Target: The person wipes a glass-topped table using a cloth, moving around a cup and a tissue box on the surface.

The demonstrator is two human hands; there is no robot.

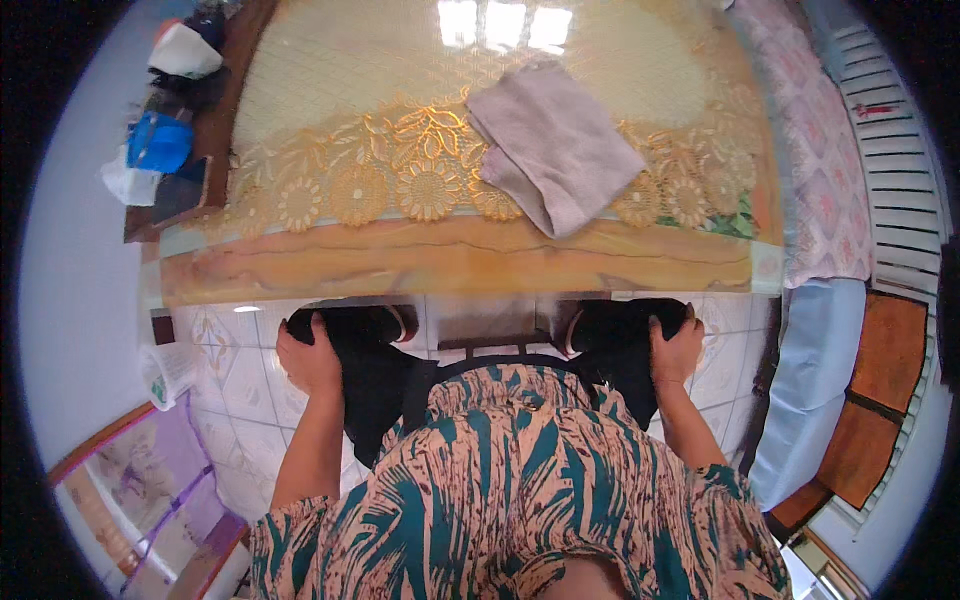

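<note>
My left hand [308, 355] rests on the outer side of my left knee, thumb apart from the fingers, with nothing in it. In the same way my right hand [678, 346] lies on my right knee, open and holding nothing. Both knees, in black trousers [385, 390], are just short of the table's near edge. On the table [350, 270] beyond them lies a folded, pinkish-grey cloth [560, 145], slightly right of the middle. Neither hand touches it.
A gold, flower-patterned cover [360, 190] under a shiny clear sheet spans the table. Blue and white items [160, 142] sit on a wooden ledge at the left. Along the right stand a pink patterned cushion [815, 150] and a light blue cloth [815, 370]. The floor [235, 390] is tiled.
</note>
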